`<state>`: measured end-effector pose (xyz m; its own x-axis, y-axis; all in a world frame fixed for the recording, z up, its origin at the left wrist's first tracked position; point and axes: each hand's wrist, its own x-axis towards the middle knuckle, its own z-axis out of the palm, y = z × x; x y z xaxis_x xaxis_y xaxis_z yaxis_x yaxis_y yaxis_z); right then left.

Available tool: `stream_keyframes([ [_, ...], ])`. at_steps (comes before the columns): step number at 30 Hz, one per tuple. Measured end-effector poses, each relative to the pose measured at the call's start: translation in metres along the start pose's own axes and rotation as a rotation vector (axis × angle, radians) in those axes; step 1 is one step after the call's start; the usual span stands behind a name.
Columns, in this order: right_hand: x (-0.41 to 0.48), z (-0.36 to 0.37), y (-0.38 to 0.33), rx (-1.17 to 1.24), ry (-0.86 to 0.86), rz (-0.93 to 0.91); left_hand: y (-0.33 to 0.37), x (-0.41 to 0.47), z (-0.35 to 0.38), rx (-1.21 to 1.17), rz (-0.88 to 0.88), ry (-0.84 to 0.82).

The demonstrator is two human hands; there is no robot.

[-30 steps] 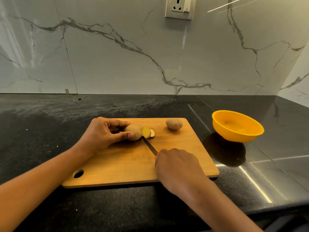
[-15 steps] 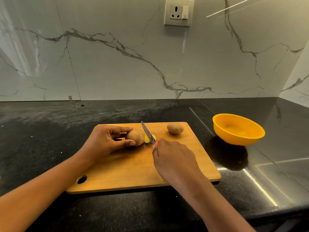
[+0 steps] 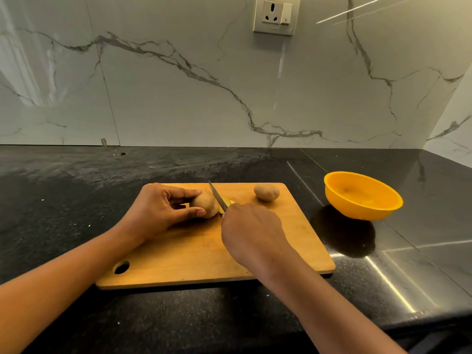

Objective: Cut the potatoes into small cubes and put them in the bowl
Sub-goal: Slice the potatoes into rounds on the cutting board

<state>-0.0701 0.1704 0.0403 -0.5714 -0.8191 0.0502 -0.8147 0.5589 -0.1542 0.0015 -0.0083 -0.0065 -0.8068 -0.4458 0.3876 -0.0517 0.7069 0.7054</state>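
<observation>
The left hand (image 3: 158,210) lies on the board (image 3: 194,254), which sits on a dark counter (image 3: 63,200). Its thumb and curled fingers pinch the left end of a potato (image 3: 207,203), thumb on the near side and forefinger over the far side. Just right of that grip, the knife (image 3: 217,196) stands against the potato's cut end, its blade slanting up and away with the tip pointing to the wall. A few yellow slices (image 3: 229,201) lie just right of the blade, partly hidden by it. The right hand (image 3: 251,233) is closed round the knife handle, which its knuckles hide. Beyond that hand and slightly right, a second potato (image 3: 266,192) rests whole near the board's far right corner, apart from both hands. Well right of the knife grip, off the board, the yellow bowl (image 3: 357,209) stands on the counter.
</observation>
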Motion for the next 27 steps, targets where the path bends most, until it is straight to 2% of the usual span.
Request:
stream_keyframes([
  [6,0.003,-0.003,0.004,-0.035,-0.021,-0.060,0.001,0.000,0.000,0.029,0.020,0.007],
  [27,0.016,0.004,-0.009,-0.116,-0.043,-0.065,0.000,0.000,-0.002,0.047,0.022,0.021],
])
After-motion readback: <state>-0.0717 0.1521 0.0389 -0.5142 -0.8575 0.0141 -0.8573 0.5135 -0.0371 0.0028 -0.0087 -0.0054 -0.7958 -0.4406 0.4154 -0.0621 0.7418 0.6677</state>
